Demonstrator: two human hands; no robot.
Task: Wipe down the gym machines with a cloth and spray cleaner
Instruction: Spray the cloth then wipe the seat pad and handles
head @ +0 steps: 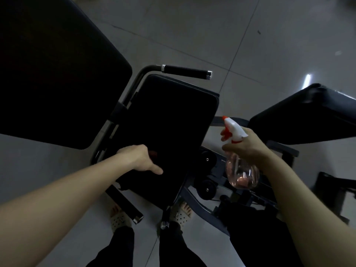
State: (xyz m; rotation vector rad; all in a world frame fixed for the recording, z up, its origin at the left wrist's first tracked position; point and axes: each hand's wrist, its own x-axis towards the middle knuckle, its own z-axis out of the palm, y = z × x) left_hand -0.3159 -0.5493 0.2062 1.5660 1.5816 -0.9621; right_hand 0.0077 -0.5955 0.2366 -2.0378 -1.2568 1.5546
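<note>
On the black seat pad (173, 116), at its near edge, rests my left hand (138, 157), its fingers too dark to tell. Just right of the pad, my right hand (248, 149) has its fingers clamped round the spray bottle (241, 175), nozzle toward the pad.

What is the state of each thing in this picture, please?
Bottle: held up, some pinkish liquid inside, nozzle toward the seat.
Right hand: grips the bottle's neck.
Left hand: rests on the seat; its fingers are too dark to read.
Seat: black pad; wet or dry cannot be told.
</note>
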